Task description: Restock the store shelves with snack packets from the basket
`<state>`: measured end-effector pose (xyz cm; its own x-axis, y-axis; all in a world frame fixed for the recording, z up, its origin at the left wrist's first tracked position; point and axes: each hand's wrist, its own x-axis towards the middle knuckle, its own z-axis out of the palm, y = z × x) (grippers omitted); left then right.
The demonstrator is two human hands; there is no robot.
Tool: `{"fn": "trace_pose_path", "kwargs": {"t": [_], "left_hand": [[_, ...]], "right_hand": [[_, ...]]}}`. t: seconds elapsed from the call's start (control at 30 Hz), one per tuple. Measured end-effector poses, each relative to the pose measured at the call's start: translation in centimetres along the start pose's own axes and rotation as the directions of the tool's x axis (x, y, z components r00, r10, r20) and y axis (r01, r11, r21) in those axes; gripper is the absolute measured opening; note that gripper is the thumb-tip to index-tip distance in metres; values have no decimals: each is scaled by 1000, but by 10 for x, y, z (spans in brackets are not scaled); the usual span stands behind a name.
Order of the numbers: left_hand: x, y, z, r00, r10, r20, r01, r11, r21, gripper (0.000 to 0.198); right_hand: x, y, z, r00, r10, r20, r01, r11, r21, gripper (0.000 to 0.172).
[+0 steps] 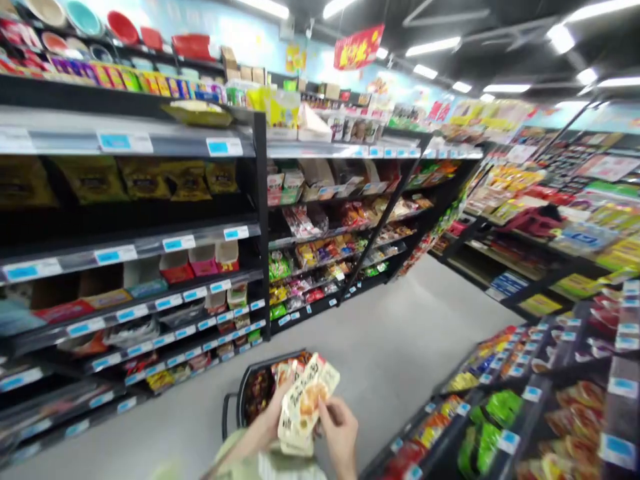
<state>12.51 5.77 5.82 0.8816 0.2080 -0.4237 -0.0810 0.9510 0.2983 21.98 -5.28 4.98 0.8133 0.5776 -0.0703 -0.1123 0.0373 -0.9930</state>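
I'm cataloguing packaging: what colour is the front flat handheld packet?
Front packet: mostly cream, with orange and black print; head view.

With twelve straight ahead of the person, I see tall shelving [263, 220] running from ten round to twelve o'clock, with bowls [83, 18] higher up behind it at ten. Floor [400, 333] lies between it and a rack [623, 417] at two. A display stand [505, 257] is farther off at one. Nearest, packets [307, 403] sit between left hand [277, 407] and right hand [341, 427], before a basket [242, 393] at eleven with goods [259, 392] inside.
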Motion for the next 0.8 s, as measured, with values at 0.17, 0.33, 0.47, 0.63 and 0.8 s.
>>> {"fn": "trace_pose_path", "kwargs": {"t": [0.17,0.33,0.47,0.63,0.8], "left_hand": [[-12,-1,-6,982,-6,-187,-19,991,-135,60],[-24,5,-4,973,29,-228,-55,993,-105,54],[-36,5,1,932,233,-277,-215,972,93,53],[-47,-5,1,781,479,-402,-376,873,310,66],[-52,-13,0,761,484,-432,-350,867,354,58]], "right_hand": [[0,-14,-8,997,55,-55,-50,996,75,33],[1,-10,-16,998,36,-53,-30,995,100,33],[-1,-11,-12,993,89,75,-100,982,162,39],[-7,-9,1,961,153,232,-181,978,102,47],[-11,-2,10,940,215,266,-238,969,59,41]]}}
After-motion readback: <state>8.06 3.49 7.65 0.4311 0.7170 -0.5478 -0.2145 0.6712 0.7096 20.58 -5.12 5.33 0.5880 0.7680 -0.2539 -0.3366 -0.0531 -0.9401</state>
